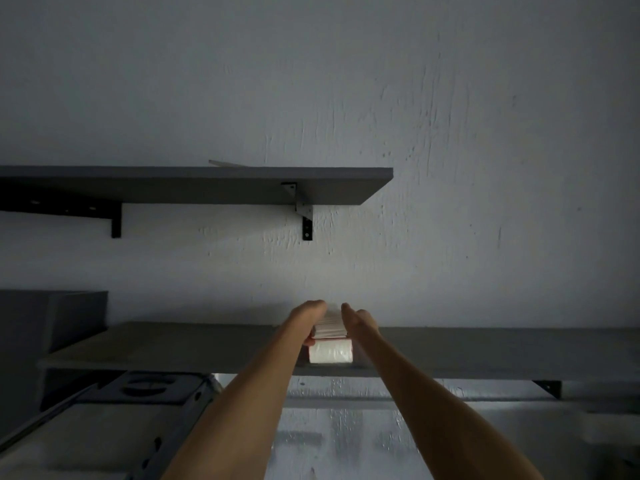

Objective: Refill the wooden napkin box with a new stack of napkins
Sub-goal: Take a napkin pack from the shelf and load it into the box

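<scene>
Both my hands are up on the lower shelf (173, 348) right now, clamped on either side of a stack of napkins (329, 325). Left hand (310, 315) presses flat against the left face of the stack, with a fingertip or thumb poking out underneath at its lower left corner. Right hand (358, 318) is flat against the right face, fingers pointing toward the wall. So it's a two-palm squeeze with the stack sandwiched between, neither hand curled into a fist. How tight, I honestly can't tell, the hands are far off and a bit blurry.

The stack itself looks like thin layered sheets, pale with a pinkish tint along the edges, and there's a reddish line along its bottom. Right under it sits a second pack (330, 351), a chunky white block with a shiny, crinkly look like plastic wrap, resting on the shelf near the front edge. The held stack is on top of or just above that pack; can't say whether they're still touching.

The shelf is a flat dark grey board, matte, held by a dark bracket (549, 388) at the right. A second grey shelf (194, 185) hangs higher on the wall on black angle brackets, with a thin pale sliver of something (227, 163) lying on top. The wall (450, 133) is rough white plaster, streaky. At the far left there's a grey box shape (52, 320) standing at the end of the lower shelf; its contents aren't visible. I don't see the wooden napkin box from here.
</scene>
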